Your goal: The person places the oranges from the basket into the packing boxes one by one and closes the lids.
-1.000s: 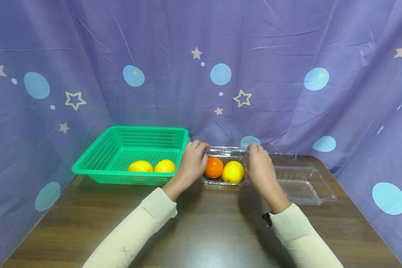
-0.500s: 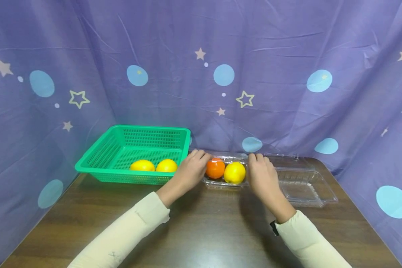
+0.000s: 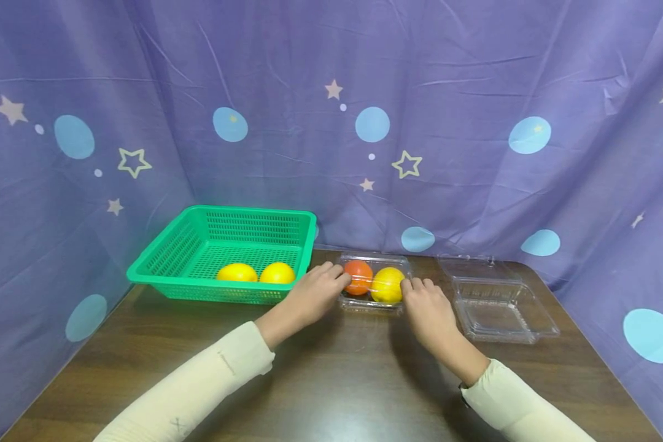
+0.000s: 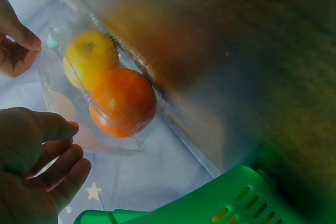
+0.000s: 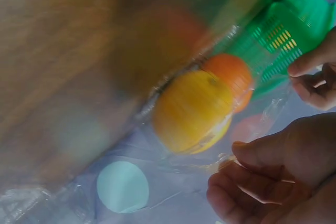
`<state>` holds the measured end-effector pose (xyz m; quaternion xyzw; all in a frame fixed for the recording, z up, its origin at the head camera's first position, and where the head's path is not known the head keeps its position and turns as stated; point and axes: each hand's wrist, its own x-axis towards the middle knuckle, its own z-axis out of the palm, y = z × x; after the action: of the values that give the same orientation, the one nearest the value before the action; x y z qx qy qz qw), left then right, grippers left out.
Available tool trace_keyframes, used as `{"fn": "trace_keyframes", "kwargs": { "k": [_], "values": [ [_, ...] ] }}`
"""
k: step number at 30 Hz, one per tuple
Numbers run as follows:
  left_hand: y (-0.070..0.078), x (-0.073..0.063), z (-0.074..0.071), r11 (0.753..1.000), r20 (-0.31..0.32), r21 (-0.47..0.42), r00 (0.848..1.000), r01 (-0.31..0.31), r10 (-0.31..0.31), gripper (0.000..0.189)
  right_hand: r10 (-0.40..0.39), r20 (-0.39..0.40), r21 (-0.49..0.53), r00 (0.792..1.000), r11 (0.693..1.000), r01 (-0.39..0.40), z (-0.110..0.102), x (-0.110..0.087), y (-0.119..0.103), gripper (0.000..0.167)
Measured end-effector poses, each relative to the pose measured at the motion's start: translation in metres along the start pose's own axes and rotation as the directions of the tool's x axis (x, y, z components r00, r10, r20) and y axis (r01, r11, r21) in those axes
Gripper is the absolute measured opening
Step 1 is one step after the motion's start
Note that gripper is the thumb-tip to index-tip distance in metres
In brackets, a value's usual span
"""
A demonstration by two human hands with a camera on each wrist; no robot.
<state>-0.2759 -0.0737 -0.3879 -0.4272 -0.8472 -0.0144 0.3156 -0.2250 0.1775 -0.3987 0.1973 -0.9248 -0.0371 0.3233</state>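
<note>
A clear plastic clamshell box (image 3: 372,307) sits on the table between both hands. Inside it lie an orange fruit (image 3: 358,277) on the left and a yellow fruit (image 3: 387,285) on the right. Its transparent lid (image 3: 376,260) lies low over the fruit. My left hand (image 3: 318,290) pinches the lid's left front corner. At the right front corner, my right hand (image 3: 430,312) pinches the same lid, thumb against curled fingers. Seen from the right wrist, the yellow fruit (image 5: 191,109) shows through the plastic. Whether the lid's rim meets the box cannot be told.
A green slotted basket (image 3: 221,290) stands left of the box, with two yellow fruits (image 3: 277,274) inside. To the right lies another clear clamshell box (image 3: 500,313), lid folded back. A purple patterned curtain (image 3: 309,153) hangs behind the wooden table (image 3: 359,380).
Both hands have come down and toward the front, bringing the lid from raised behind the fruit to low over it. The fruit stays in the box. The head view has shifted slightly.
</note>
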Motion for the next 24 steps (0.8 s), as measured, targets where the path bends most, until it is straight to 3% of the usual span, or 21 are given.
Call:
{"fn": "trace_keyframes", "kwargs": {
  "k": [6, 13, 24],
  "values": [
    [0.001, -0.004, 0.004, 0.999, 0.021, 0.016, 0.999, -0.029, 0.028, 0.018, -0.06, 0.015, -0.012, 0.998, 0.998, 0.06, 0.006, -0.005, 0.003, 0.021],
    [0.002, -0.006, 0.008, 0.999, 0.047, 0.019, 0.998, -0.047, 0.046, 0.017, -0.129, -0.042, 0.005, 0.991, 0.992, 0.129, 0.013, -0.01, 0.011, 0.021],
    [0.006, -0.008, 0.008, 0.999, 0.116, -0.009, 0.992, -0.052, 0.052, 0.019, -0.178, -0.044, 0.009, 0.983, 0.984, 0.179, 0.017, -0.015, 0.016, 0.022]
  ]
}}
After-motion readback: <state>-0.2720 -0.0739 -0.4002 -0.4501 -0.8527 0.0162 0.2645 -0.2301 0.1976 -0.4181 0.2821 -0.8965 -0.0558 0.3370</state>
